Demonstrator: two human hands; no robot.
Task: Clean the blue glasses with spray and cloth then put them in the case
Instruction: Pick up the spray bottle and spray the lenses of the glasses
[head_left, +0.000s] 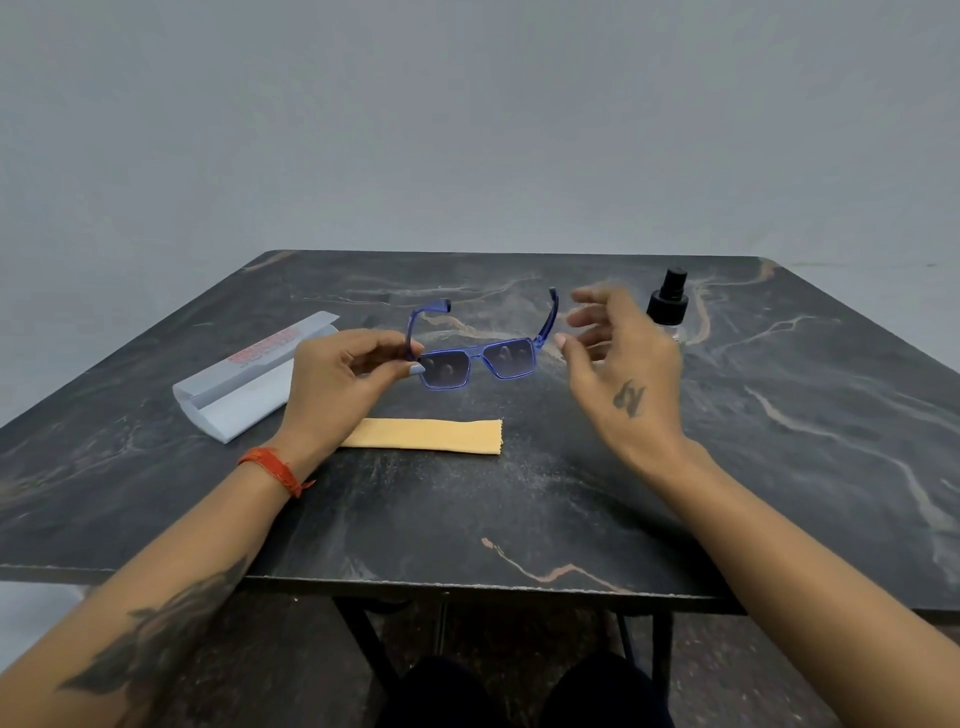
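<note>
The blue glasses (475, 359) hang above the table with both arms unfolded and pointing away from me. My left hand (340, 382) pinches them at the left hinge corner. My right hand (618, 358) hovers just right of the frame with its fingers spread and relaxed, holding nothing. Behind that hand stands the spray bottle (668, 299) with its black top, its lower part hidden by my fingers. A folded yellow cloth (426, 435) lies flat on the table below the glasses. The grey case (241, 376) lies to the left, partly behind my left hand.
The dark marble-patterned table (779, 441) has its front edge near my forearms and metal legs below. A plain grey wall stands behind it.
</note>
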